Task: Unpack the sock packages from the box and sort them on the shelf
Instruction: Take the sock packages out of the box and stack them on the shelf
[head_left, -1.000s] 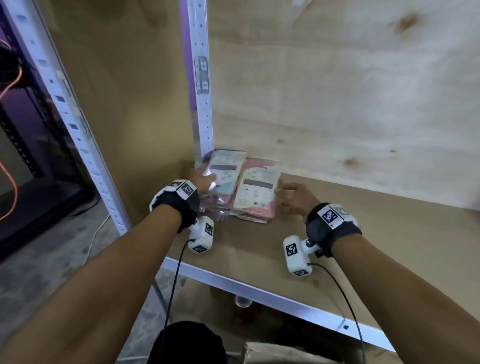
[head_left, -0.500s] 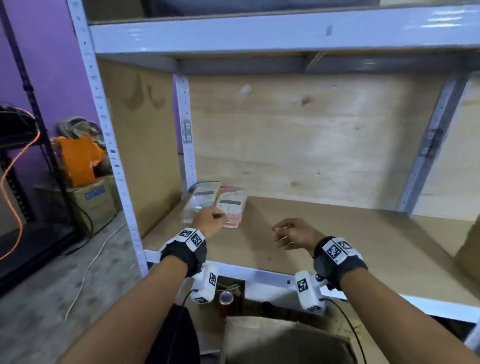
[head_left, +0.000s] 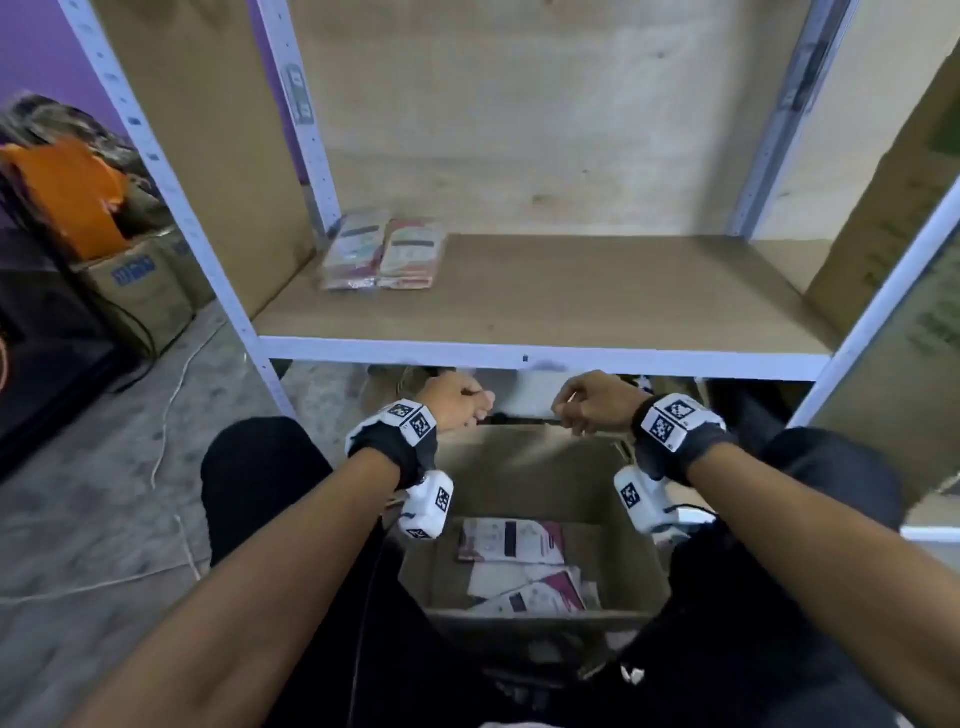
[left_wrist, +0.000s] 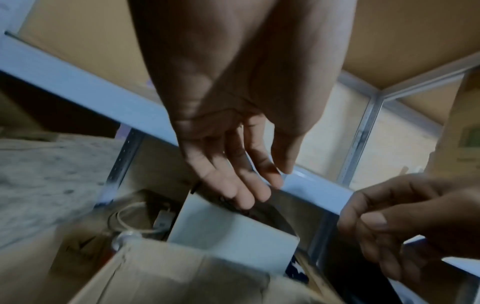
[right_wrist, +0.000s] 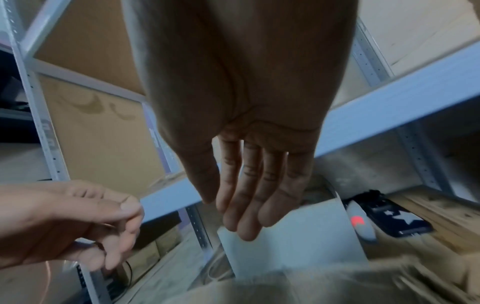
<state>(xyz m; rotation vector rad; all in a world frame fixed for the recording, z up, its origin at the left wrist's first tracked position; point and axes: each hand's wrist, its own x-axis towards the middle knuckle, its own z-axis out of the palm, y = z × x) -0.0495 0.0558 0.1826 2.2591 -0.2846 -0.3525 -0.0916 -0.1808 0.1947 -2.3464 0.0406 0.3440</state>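
At the far left of the head view, beyond the shelf's white upright, an orange bag (head_left: 72, 200) sits on top of a cardboard carton (head_left: 140, 291) on the grey floor (head_left: 93, 509), and a pale cord (head_left: 174, 415) trails across that floor. Moving right, two stacks of sock packages (head_left: 383, 250) lie side by side, touching, at the back left corner of the shelf (head_left: 571, 301), close to the rear upright.

Below the shelf's front rail, the left hand (head_left: 457, 402) hangs above the far edge of the open box (head_left: 524, 467); the left wrist view shows its fingers (left_wrist: 244, 185) loosely extended and pointing down, holding nothing. Just to its right, apart from it, the right hand (head_left: 597, 402) hovers at about the same height, its fingers (right_wrist: 249, 207) straight, close together and also empty.

Under and between the two forearms, the box stands on the floor between the person's dark-clothed knees. More sock packages (head_left: 511, 543) lie flat in its bottom, white with maroon panels, overlapping one another. At the far right, a tall cardboard sheet (head_left: 893, 208) leans against the shelf's side.
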